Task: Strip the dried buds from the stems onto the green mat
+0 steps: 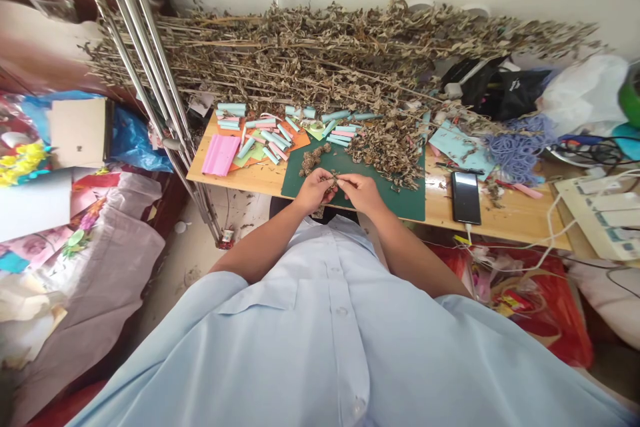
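Blue shirt (330, 347) below; my left hand (313, 191) and right hand (361, 192) pinch a dried sprig (332, 180), light, brittle, best held gently near its base.

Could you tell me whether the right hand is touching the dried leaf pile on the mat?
Apart: the head view shows bare green mat between the right hand and the dried leaf pile.

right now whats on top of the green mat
A heap of dried leaves and a smaller clump lie on the green cutting mat; the mat beneath them is hidden.
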The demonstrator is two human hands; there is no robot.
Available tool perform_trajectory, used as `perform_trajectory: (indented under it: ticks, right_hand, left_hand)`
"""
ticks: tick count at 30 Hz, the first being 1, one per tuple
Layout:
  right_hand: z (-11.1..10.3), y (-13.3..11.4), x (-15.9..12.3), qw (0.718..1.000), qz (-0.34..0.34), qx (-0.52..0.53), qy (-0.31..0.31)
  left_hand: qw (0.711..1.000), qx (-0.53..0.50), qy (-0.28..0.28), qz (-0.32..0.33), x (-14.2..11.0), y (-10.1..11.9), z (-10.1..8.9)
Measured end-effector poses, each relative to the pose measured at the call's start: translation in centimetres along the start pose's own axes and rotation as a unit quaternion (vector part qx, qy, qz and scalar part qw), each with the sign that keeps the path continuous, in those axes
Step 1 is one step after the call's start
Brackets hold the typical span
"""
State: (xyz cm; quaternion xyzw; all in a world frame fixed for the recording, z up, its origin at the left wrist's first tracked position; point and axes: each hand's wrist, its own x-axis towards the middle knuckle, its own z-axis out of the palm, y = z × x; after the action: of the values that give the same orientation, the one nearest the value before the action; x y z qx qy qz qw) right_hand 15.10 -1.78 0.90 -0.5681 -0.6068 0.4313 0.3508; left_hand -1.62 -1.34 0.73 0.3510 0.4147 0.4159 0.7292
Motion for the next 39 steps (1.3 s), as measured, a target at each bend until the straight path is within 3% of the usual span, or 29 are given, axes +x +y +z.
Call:
perform_trajectory:
  ticks: [5, 11, 16, 21, 26, 33, 39]
  right_hand:
    - [0.0, -0.5, -0.2, 0.996, -0.061, -0.052, -0.03]
    - [0.7, -0.9, -0.5, 0.975, -0.151, -0.162, 0.026]
    - [1.9, -0.5, -0.5, 0.987, -0.093, -0.106, 0.082]
    - [2.1, -0.2, -0.3, 0.997, 0.046, 0.048, 0.042]
    - [2.2, 0.0, 0.1, 0.98, 0.108, 0.16, 0.046]
    - [1.4, 0.1, 0.2, 0.977, 0.109, 0.177, 0.054]
    - [1.1, -0.8, -0.4, 0.995, 0.05, 0.066, 0.063]
  left_hand:
    - [1.0, 0.027, -0.005, -0.014, 0.1, 0.0, -0.2]
    - [0.999, 0.042, -0.008, -0.033, 0.2, 0.0, -0.3]
    - [0.999, 0.027, -0.02, -0.026, 0.1, 0.3, -0.4]
    - [0.999, 0.001, -0.034, -0.023, -0.3, 0.7, -0.4]
    - [0.999, -0.031, -0.035, -0.021, -0.6, 1.0, -0.4]
    - [0.999, -0.025, -0.017, -0.009, -0.1, 0.4, -0.1]
    - [1.0, 0.008, -0.028, -0.01, 0.5, 0.2, 0.1]
